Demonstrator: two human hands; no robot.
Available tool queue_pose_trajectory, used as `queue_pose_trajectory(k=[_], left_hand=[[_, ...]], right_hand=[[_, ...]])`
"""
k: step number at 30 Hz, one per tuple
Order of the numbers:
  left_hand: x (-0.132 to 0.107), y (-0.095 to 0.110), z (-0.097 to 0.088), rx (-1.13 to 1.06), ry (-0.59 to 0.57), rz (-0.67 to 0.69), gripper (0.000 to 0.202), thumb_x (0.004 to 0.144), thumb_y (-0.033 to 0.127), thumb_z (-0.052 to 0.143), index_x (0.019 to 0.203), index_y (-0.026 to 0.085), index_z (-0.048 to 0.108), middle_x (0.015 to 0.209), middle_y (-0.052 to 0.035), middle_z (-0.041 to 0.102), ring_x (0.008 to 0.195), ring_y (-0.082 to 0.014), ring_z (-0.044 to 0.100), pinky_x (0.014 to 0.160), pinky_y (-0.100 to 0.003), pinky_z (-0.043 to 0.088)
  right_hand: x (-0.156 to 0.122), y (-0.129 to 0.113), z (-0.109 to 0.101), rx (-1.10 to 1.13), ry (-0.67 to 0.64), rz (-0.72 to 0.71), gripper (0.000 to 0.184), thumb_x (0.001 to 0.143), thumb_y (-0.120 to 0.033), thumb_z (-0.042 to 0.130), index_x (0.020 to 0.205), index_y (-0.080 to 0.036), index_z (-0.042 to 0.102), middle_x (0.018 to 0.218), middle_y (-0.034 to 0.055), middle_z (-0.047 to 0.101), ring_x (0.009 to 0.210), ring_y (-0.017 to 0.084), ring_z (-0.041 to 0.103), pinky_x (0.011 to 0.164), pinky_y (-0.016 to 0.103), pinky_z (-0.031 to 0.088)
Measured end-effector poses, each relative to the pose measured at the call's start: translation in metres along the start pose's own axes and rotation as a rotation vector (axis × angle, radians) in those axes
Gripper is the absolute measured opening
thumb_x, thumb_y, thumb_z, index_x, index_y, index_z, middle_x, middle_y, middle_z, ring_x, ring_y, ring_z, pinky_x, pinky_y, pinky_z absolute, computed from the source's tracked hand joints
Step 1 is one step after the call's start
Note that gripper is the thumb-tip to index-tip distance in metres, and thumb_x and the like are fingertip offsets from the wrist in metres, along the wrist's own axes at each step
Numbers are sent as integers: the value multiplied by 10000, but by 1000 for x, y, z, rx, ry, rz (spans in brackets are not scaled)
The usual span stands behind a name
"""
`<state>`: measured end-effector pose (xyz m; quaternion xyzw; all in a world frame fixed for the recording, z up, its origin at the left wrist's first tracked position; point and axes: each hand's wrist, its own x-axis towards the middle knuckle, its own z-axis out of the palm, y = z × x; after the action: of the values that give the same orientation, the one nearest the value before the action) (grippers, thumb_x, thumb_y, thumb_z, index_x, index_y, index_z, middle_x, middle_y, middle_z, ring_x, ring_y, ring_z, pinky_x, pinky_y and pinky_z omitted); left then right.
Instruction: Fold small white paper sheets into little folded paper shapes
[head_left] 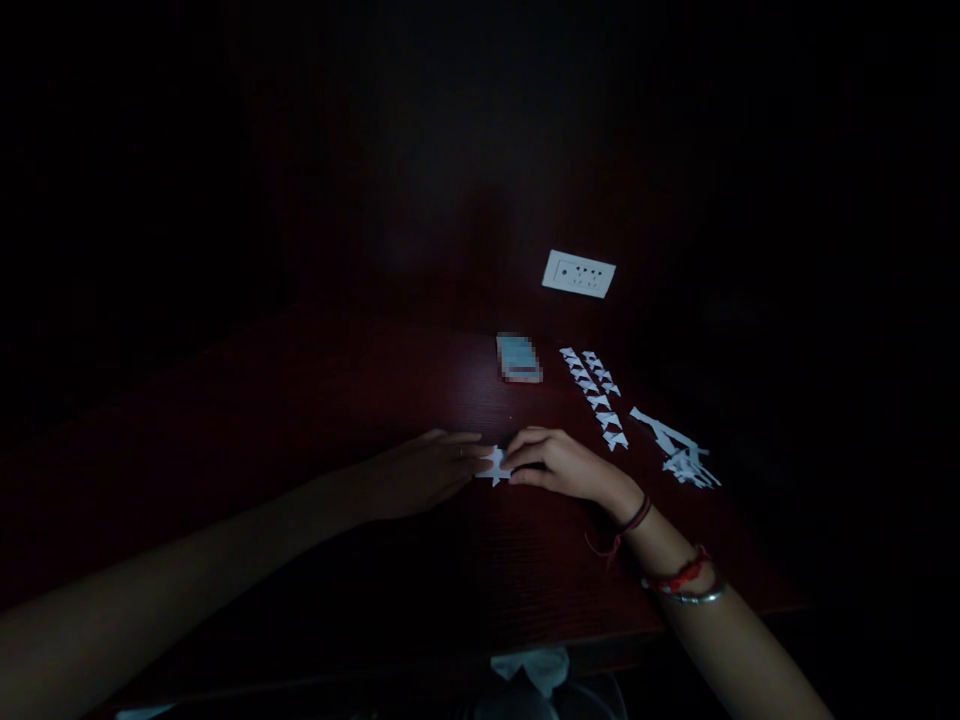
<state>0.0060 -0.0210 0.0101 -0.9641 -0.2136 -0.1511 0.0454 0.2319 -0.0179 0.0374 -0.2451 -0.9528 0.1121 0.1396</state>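
Note:
In the dim head view, a small white folded paper piece (495, 466) lies on the dark red table (315, 420). My left hand (424, 470) rests flat with its fingers stretched out, the fingertips pressing the paper's left side. My right hand (559, 465) has curled fingers pinched on the paper's right side. Thread bands and a metal bangle (686, 585) circle my right wrist.
Two rows of several small folded white paper shapes (596, 395) lie right of my hands, with a pile of paper scraps (679, 450) further right. A small blurred box (518, 358) and a white wall socket (578, 273) sit behind. White paper (536, 668) shows below the table's edge.

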Motion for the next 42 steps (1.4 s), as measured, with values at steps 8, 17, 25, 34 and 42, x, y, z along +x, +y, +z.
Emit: queue_pose_trajectory(k=[8, 17, 25, 34, 42], left_hand=[[1, 6, -12, -49, -41, 23, 338, 824, 152, 370, 1154, 220, 398, 1195, -33, 421, 1056, -162, 399, 847, -290, 304], [5, 16, -32, -197, -140, -46, 336, 823, 147, 348, 1146, 207, 417, 1167, -20, 450, 1041, -152, 414, 885, -273, 304], [4, 23, -33, -222, -148, -87, 372, 805, 139, 369, 1168, 216, 386, 1135, -26, 479, 992, -152, 458, 859, -279, 345], [5, 16, -16, -183, -120, -15, 387, 773, 103, 380, 1145, 202, 420, 1157, -41, 465, 1031, -167, 437, 871, -295, 348], [4, 11, -8, -84, -88, -26, 370, 777, 72, 371, 1117, 195, 447, 1134, -58, 484, 990, -181, 469, 842, -313, 368]], right_hand=[[2, -10, 2, -21, -31, 19, 199, 788, -203, 429, 901, -157, 588, 876, 45, 548, 795, 113, 512, 715, 233, 387], [9, -8, 9, 137, 68, 178, 127, 754, -161, 458, 789, -139, 578, 726, 17, 566, 651, 86, 501, 623, 197, 386], [11, 1, 18, 436, 56, 343, 118, 692, -151, 501, 765, -128, 590, 718, 16, 612, 623, 80, 535, 577, 186, 406], [13, 2, 21, 375, 73, 382, 95, 674, -141, 530, 759, -138, 574, 670, -12, 573, 568, 59, 493, 528, 157, 378], [10, -8, 13, 138, 140, 203, 123, 731, -96, 478, 734, -144, 592, 731, 18, 554, 664, 84, 497, 618, 189, 390]])
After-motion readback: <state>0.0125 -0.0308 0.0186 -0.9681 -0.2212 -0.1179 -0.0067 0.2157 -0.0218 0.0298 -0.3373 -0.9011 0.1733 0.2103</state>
